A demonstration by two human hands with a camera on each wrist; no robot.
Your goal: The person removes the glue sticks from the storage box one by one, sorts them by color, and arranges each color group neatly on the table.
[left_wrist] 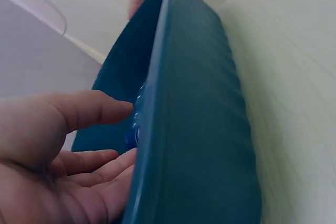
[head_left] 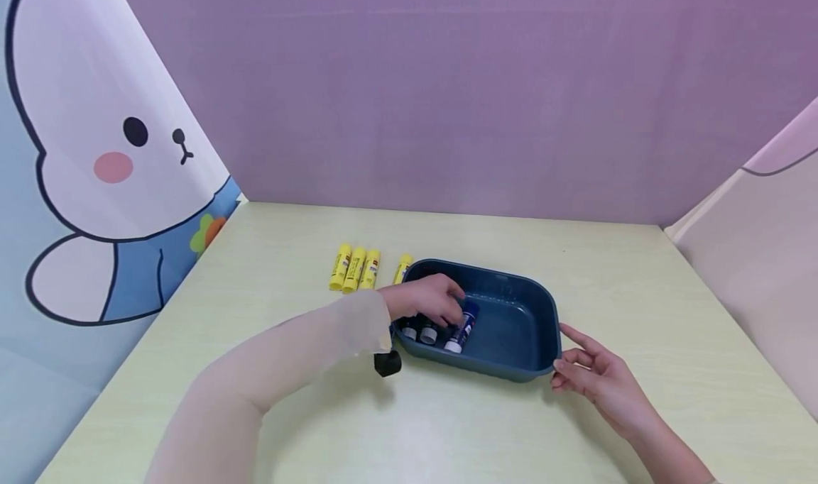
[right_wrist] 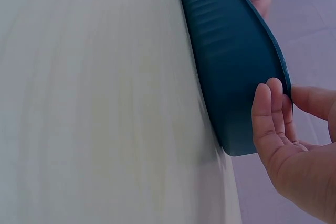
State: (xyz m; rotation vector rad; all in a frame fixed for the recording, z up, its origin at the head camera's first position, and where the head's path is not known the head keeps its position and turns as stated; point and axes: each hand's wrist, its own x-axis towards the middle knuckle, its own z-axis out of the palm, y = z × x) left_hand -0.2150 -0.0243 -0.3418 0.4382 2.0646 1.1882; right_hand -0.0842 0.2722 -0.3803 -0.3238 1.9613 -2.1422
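The blue tray [head_left: 511, 335] is pinched along its edge by the right hand [head_left: 603, 381]; just by the left hand [head_left: 434, 299], held fairly wide, a glue stick [head_left: 465, 329] is seen, contact kinda unclear tbh.

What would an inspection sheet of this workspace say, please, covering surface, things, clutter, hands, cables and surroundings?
Surface: pale, wood-grained table.
Things: blue tray on the table, with at least three blue sticks inside; three yellow sticks side by side to its left; a fourth yellow stick behind its left end, partly hidden.
Clutter: black piece below the left wrist, possibly the worn camera.
Hands: left hand inside the tray, thumb and fingers apart; right hand holds the tray's right end.
Cables: nothing seen.
Surroundings: purple backdrop; cartoon figure at left.
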